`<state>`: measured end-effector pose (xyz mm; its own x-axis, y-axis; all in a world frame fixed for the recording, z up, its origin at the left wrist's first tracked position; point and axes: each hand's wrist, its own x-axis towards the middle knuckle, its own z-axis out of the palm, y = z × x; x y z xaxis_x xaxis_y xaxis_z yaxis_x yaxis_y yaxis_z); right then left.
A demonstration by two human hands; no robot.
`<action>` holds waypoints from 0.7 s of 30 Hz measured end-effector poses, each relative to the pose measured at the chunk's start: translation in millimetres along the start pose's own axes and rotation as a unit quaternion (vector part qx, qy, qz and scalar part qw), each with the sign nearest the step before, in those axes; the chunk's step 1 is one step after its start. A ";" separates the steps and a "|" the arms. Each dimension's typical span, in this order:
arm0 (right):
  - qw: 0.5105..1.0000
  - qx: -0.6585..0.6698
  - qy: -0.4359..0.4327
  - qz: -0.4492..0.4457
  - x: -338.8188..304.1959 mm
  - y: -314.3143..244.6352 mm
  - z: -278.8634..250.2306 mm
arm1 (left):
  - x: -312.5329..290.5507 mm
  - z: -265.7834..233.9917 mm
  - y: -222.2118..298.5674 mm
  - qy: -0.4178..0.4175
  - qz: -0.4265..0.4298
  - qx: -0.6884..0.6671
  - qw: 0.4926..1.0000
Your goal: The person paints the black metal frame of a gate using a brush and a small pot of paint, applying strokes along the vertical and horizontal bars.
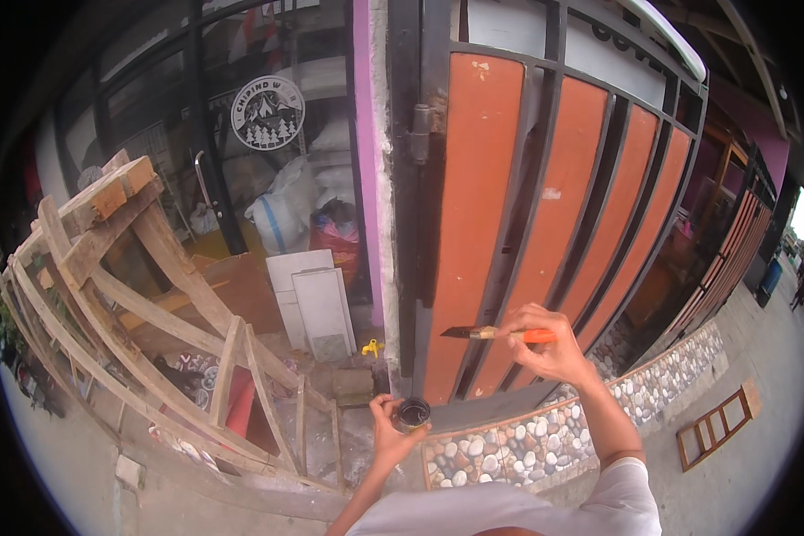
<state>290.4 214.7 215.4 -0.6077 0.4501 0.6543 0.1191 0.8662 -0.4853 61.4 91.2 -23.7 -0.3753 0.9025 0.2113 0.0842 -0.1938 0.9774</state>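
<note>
My right hand (545, 347) is closed round the orange handle of a paintbrush (482, 332). Its dark bristles point left, over or against the lower part of an orange panel (478, 170); whether they touch I cannot tell. That panel and several others like it stand between dark metal bars (545, 161) of a tall gate. Lower down, my left hand (389, 438) grips a small round can (414, 413) by its side. The can's top faces up, with something dark inside, and it sits near the gate's bottom left corner.
A wooden frame of rough beams (143, 295) fills the left side. Behind it are pale boards (317, 304), a yellow tap (372, 347) and a glass door with a round sticker (268, 113). Pebbled edging (509, 447) runs below the gate; a small wooden ladder-like frame (716, 429) lies right.
</note>
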 end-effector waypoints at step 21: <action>0.989 -0.016 0.120 -0.083 210.8 -7.4 -104.1 | -27.7 -12.8 -5.1 0.031 -0.026 -0.028 0.999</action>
<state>243.1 325.8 417.3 -0.4169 0.3368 0.8443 0.0599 0.9370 -0.3442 59.6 62.2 -34.5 -0.4349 0.8865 0.1581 0.0114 -0.1701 0.9854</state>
